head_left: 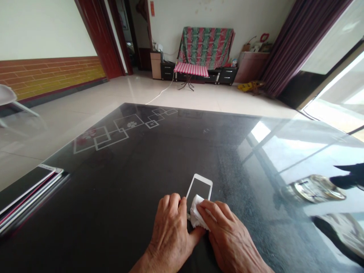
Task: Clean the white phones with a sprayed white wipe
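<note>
A white-framed smartphone [200,185] with a dark screen lies face up on the glossy black table [127,182], close to me. My left hand [170,227] is at its lower left, fingers along the left edge and thumb stretched across below the bottom end, gripping the phone. In my right hand [231,233] a crumpled white cloth [196,214] is pinched. The cloth presses on the lower part of the screen. Both hands and the cloth cover the phone's bottom end.
A stack of phones or tablets [25,189] lies at the table's left edge. On the right stand a clear bottle [315,188] with a black top and a greyish cloth-like item [341,227]. Beyond the table are a striped small table [192,69] and a white chair [7,94].
</note>
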The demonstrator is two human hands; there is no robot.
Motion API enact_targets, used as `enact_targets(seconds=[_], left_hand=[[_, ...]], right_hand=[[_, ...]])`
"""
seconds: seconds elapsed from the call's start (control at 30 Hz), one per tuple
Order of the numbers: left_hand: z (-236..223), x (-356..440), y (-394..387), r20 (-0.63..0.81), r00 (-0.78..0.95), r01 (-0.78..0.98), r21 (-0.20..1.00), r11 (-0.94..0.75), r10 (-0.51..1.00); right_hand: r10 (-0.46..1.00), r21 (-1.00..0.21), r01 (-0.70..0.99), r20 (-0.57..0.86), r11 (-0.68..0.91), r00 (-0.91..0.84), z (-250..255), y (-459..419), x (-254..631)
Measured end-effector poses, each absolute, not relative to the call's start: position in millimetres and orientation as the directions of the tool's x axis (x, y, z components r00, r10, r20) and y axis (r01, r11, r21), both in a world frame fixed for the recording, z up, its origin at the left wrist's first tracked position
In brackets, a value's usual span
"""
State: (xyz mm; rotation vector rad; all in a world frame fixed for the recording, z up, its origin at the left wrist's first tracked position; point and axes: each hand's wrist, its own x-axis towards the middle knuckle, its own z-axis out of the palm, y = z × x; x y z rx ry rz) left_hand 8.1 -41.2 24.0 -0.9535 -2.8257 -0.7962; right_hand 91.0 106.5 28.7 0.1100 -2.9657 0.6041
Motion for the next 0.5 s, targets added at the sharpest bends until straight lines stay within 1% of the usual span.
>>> enact_targets(seconds=[0.13, 0.23, 0.33, 0.5], left_hand=[[20.6, 12.1, -36.5, 0.239, -0.826, 0.559, 0.451, 0.696, 0.51], [16.4, 15.5, -35.0, 0.269, -0.816, 0.577, 0.438, 0.69, 0.512], [13.3, 16.9, -35.4, 0.289, -0.809, 0.588, 0.425, 0.688, 0.513], [12.3, 15.7, -36.0, 0.291, -0.803, 0.595, 0.411, 0.69, 0.52]], right_hand=[[-0.013, -0.374, -0.066, 0.142, 0.925, -0.99, 25.1, 104.2, 89.4], [0.029, -0.355, -0.019, 0.128, 0.935, -0.991, 27.9, 106.7, 82.1], [0.046, -0.282, 0.013, 0.111, 0.959, -0.993, 31.7, 116.3, 68.7], [0.055, -0.168, 0.032, 0.132, 0.985, -0.99, 33.1, 135.2, 41.4]])
